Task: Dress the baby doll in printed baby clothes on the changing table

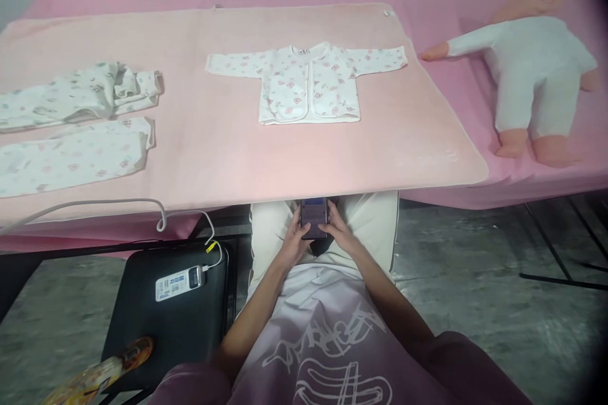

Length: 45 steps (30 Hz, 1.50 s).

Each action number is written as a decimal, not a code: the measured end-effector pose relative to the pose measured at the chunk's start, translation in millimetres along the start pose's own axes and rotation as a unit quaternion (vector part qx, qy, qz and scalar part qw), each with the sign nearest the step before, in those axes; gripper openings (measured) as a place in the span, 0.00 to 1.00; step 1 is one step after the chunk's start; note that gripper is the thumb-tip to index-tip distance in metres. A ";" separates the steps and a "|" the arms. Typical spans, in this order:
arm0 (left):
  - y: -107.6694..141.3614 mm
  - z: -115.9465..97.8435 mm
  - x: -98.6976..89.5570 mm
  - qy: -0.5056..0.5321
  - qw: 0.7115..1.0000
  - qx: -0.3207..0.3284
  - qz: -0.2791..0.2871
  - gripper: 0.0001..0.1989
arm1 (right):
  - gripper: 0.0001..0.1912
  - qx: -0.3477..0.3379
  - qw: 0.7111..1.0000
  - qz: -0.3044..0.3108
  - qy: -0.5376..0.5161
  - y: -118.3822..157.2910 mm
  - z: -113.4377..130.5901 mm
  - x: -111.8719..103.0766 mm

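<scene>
The left hand (296,237) and right hand (338,228) together grasp a dark, flat, rectangular device (315,220), at six o'clock. At twelve, the white pink-printed cloth jacket (330,90) already lies spread flat; the bunched white printed garment (80,96) at ten looks not yet straightened.

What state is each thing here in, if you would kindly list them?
Phone: held in left hand and right hand.
Shirt: laid flat, sleeves spread, front closed.
Upper left garment: bunched at one end.
Lower left garment: flatter, partly out of frame.
Mat: spread flat.
Doll: lying down, dressed in white.
Power bank: lying on chair, cable plugged in.
Bottle-like item: partly out of frame.
</scene>
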<state>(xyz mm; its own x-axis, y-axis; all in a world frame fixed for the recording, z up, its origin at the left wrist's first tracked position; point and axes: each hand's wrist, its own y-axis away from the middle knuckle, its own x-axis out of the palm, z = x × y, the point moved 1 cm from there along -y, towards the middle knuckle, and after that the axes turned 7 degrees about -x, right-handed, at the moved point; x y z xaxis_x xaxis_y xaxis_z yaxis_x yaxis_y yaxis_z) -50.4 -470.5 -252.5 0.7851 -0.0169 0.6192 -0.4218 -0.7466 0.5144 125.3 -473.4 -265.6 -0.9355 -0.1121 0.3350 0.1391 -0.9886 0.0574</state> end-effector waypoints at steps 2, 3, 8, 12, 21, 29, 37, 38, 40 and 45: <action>-0.4 1.4 -1.2 -0.004 1.000 -0.001 -0.010 0.56 | 0.52 -0.003 1.000 0.000 0.001 0.9 0.4 0.4; -0.6 2.2 -1.6 -0.005 1.000 -0.001 -0.015 0.55 | 0.52 -0.005 1.000 -0.002 0.001 1.3 0.1 0.5; 0.1 1.7 1.6 0.007 1.000 0.006 -0.027 0.53 | 0.53 -0.012 1.000 0.000 -0.004 2.6 -3.8 -1.2; 3.2 -4.0 5.5 0.019 1.000 0.004 0.001 0.52 | 0.54 -0.021 1.000 0.022 -0.004 1.5 -4.2 -4.7; 4.3 -4.8 1.5 0.037 0.999 0.010 0.023 0.46 | 0.57 -0.012 0.999 0.048 0.013 2.1 -1.7 -6.9; -0.1 1.7 -4.4 0.016 1.000 0.019 0.015 0.47 | 0.58 -0.012 0.999 0.035 -0.009 1.1 -1.2 -2.4; 4.3 -4.1 3.9 0.006 1.000 0.019 0.009 0.48 | 0.61 -0.012 0.999 0.039 0.001 0.3 0.4 -0.4; 4.6 -4.4 4.5 0.007 1.000 0.019 0.008 0.48 | 0.61 -0.013 0.999 0.039 0.001 0.4 0.6 -0.4; 4.8 -4.5 5.0 0.009 1.000 0.019 0.007 0.49 | 0.61 -0.011 0.999 0.037 0.000 0.5 0.6 -0.3; 4.7 -4.4 5.1 0.015 1.000 0.018 0.001 0.50 | 0.63 -0.005 1.000 0.031 -0.001 1.3 -1.3 -0.2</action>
<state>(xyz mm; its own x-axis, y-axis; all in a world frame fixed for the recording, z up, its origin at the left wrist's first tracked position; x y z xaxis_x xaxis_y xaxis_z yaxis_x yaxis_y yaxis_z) -50.3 -471.2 -244.3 0.7699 0.0001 0.6382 -0.4068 -0.7705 0.4908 125.2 -474.8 -266.8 -0.9247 -0.1728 0.3393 0.1930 -0.9808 0.0264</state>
